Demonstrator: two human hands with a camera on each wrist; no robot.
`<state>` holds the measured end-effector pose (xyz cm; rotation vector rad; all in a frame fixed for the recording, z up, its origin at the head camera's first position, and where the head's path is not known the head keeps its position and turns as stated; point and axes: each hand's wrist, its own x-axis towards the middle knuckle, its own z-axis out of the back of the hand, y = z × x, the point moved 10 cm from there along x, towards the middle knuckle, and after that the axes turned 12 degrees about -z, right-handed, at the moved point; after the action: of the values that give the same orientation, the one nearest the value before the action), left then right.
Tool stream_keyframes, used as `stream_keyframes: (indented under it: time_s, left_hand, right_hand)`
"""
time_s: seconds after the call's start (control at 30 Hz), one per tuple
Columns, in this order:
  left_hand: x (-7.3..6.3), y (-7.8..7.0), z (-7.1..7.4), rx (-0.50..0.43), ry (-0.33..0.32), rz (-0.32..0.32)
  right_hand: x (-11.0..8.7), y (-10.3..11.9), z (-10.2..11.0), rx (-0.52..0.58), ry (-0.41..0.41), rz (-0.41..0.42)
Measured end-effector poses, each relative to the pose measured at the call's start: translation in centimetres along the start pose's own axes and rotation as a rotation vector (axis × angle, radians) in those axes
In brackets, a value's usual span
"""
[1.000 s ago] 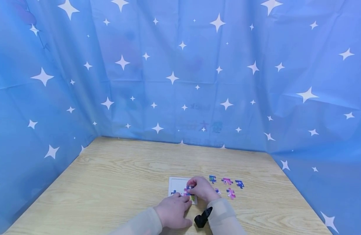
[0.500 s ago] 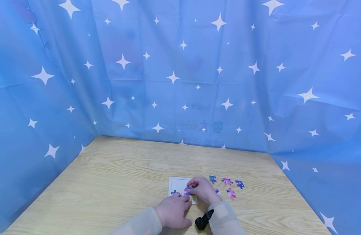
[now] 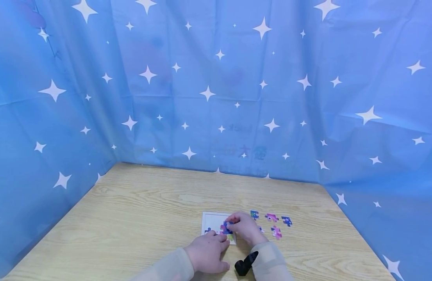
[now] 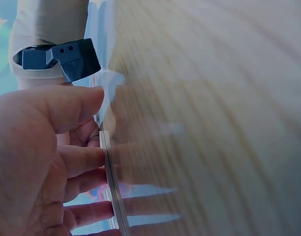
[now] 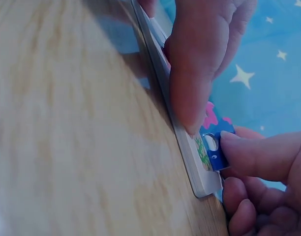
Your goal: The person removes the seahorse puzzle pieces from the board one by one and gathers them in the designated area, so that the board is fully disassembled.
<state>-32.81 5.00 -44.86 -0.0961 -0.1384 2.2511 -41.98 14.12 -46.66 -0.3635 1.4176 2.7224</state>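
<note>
A white puzzle frame (image 3: 213,217) lies near the table's front, with puzzle pieces in its lower part. My right hand (image 3: 247,228) pinches a dark blue puzzle piece (image 3: 228,227) between thumb and index finger, over the frame's right side. In the right wrist view this blue piece (image 5: 218,158) is slightly tilted, beside a green-patterned piece (image 5: 201,152) in the frame's corner. My left hand (image 3: 207,253) lies at the near edge, its extended fingers touching the frame and the pieces there, which it partly covers. Its thumb is spread away, over the table.
To the right of the frame lie several loose pieces, among them a pink one with an eye (image 3: 272,217), a pink and white one (image 3: 276,232) and a blue one (image 3: 286,221). A black wrist camera (image 3: 245,264) sits on the right sleeve. A blue star-patterned curtain (image 3: 216,97) encloses the table.
My right hand has shifted very slightly to the right, and more of the blue piece's face shows under its fingertips. My left hand stays where it was.
</note>
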Motion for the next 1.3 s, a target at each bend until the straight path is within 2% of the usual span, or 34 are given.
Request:
stream_keyframes:
  time_s: [0.3, 0.7, 0.97, 1.13, 1.3]
  left_hand:
    - [0.0, -0.1, 0.1, 0.007, -0.002, 0.005]
    - [0.0, -0.1, 0.1, 0.006, -0.003, 0.008]
    - [-0.1, 0.0, 0.2, -0.008, -0.006, 0.009]
    - [-0.2, 0.0, 0.2, -0.01, -0.006, 0.006]
    - [-0.2, -0.1, 0.2, -0.007, -0.001, 0.006]
  right_hand:
    - [0.0, -0.2, 0.3, 0.028, 0.012, 0.006]
    - [0.2, -0.6, 0.1, 0.14, 0.036, -0.013]
    - [0.5, -0.9, 0.4, 0.208, 0.047, -0.061]
    - [0.3, -0.4, 0.9, 0.244, 0.043, -0.054]
    - [-0.2, -0.1, 2.0, 0.229, 0.044, -0.034]
